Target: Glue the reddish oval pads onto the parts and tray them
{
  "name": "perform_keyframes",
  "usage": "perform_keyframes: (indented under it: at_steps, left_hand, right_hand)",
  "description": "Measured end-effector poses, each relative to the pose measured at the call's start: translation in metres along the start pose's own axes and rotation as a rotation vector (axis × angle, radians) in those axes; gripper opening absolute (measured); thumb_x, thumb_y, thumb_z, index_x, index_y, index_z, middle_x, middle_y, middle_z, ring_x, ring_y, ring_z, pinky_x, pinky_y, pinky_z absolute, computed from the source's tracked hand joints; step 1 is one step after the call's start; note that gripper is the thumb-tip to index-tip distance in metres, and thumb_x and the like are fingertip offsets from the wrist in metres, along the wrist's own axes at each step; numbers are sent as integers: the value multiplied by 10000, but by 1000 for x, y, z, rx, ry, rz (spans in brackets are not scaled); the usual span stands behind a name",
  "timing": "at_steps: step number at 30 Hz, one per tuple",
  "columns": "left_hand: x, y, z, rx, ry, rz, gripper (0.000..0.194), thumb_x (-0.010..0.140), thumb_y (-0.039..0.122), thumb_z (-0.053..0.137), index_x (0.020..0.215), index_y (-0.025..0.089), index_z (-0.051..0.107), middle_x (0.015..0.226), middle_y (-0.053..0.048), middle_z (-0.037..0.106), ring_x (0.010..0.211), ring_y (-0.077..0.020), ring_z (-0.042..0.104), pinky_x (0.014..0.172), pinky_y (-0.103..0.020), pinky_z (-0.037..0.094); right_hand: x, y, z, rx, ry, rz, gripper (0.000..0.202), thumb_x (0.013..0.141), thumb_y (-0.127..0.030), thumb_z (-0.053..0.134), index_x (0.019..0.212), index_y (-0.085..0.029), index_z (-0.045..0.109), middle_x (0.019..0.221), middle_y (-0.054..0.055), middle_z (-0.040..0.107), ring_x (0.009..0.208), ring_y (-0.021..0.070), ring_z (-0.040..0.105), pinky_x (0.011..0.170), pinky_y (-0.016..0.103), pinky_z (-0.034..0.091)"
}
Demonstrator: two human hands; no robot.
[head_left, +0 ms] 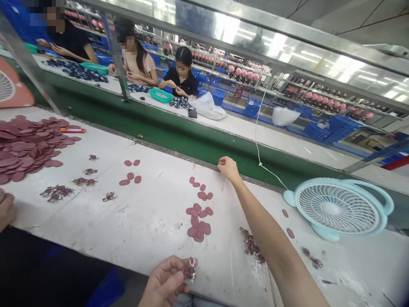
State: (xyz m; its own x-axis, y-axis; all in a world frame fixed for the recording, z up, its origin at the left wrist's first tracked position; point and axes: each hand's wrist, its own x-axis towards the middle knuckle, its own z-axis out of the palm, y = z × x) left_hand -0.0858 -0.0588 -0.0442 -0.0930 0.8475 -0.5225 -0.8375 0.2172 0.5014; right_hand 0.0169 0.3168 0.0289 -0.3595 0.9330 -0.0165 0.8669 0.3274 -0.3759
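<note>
My left hand (168, 281) is at the table's near edge, its fingers closed on a small dark red and white piece (189, 269). My right hand (228, 168) reaches out to the table's far edge, beside the green belt, with its fingertips pinched around another small piece (220, 162). Between the two hands, dark red oval pieces (200, 228) lie loosely on the white table (153, 217). Under my right forearm sits a pile of small dark red and white pieces (251, 245), partly hidden by the arm.
A light blue fan (338, 207) stands at the right, its white cord crossing the green belt (159, 138). A large heap of dark red ovals (25, 149) lies at the left, near another person's hand (6, 209). Several people sit across the belt.
</note>
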Motion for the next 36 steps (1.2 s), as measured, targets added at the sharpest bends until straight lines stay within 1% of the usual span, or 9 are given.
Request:
perform_keyframes:
  at_steps: [7, 10, 13, 17, 20, 28, 30, 33, 36]
  left_hand:
    - [-6, 2, 9, 95, -39, 23, 267, 687, 315, 896, 745, 150, 694, 1069, -150, 781, 825, -171, 680, 658, -227, 549]
    - [-6, -2, 16, 156, -84, 8, 244, 721, 302, 872, 791, 153, 691, 1070, -146, 774, 848, -178, 677, 682, -240, 543]
    - [-4, -13, 24, 214, -159, 13, 225, 759, 276, 845, 888, 173, 692, 1103, -130, 770, 915, -196, 698, 695, -237, 536]
    - [-1, -31, 32, 307, -303, 66, 218, 806, 225, 807, 982, 206, 680, 1203, -107, 742, 1035, -227, 710, 894, -331, 555]
    - [-1, -42, 34, 410, -335, 98, 182, 813, 211, 799, 957, 204, 688, 1221, -101, 727, 1045, -229, 707, 941, -357, 547]
    - [-9, -53, 32, 681, -386, 124, 133, 857, 226, 749, 978, 216, 696, 1344, -129, 663, 1075, -256, 718, 934, -348, 559]
    - [-6, -45, 34, 901, -390, 321, 152, 888, 247, 701, 1039, 230, 689, 1370, -137, 653, 1097, -278, 717, 889, -357, 591]
    - [8, -16, 37, 1290, -259, 813, 178, 884, 225, 688, 1061, 235, 701, 1283, -101, 709, 1171, -284, 677, 1004, -424, 551]
    - [31, 17, 34, 1392, -158, 959, 275, 801, 175, 767, 1072, 215, 743, 1215, -76, 725, 1188, -295, 629, 1158, -495, 385]
  right_hand:
    - [-146, 33, -6, 90, -235, -50, 92, 888, -210, 691, 971, -177, 711, 851, 27, 726, 771, 171, 679, 731, 315, 561]
    - [-215, 37, -3, 135, -141, -13, 180, 876, -168, 631, 1024, -194, 731, 948, 82, 759, 916, 249, 698, 810, 362, 548]
    - [-282, 33, 4, 257, -9, 26, 261, 967, -281, 543, 1172, -218, 691, 1169, 106, 732, 1099, 272, 671, 952, 406, 536]
    - [-355, 20, 24, 818, -8, 18, 304, 954, -345, 619, 1247, -265, 643, 1102, 81, 734, 945, 218, 727, 808, 324, 623]
    - [-379, 14, 38, 979, 49, -7, 291, 931, -275, 664, 1220, -306, 654, 1079, 54, 720, 912, 195, 723, 757, 285, 629]
    - [-387, 18, 44, 1053, 107, 102, 111, 951, -266, 632, 1025, -274, 714, 991, 38, 715, 864, 173, 714, 754, 265, 607]
    - [-392, 20, 42, 1042, 136, 114, 94, 947, -266, 631, 1001, -261, 708, 971, 40, 717, 848, 176, 711, 744, 268, 602]
    - [-410, 34, 35, 963, 186, 151, 84, 944, -267, 625, 985, -252, 697, 974, 48, 719, 856, 186, 707, 760, 283, 592]
    - [-447, 69, 25, 831, 233, 272, 84, 936, -299, 632, 969, -238, 680, 947, 49, 715, 815, 179, 693, 722, 270, 574]
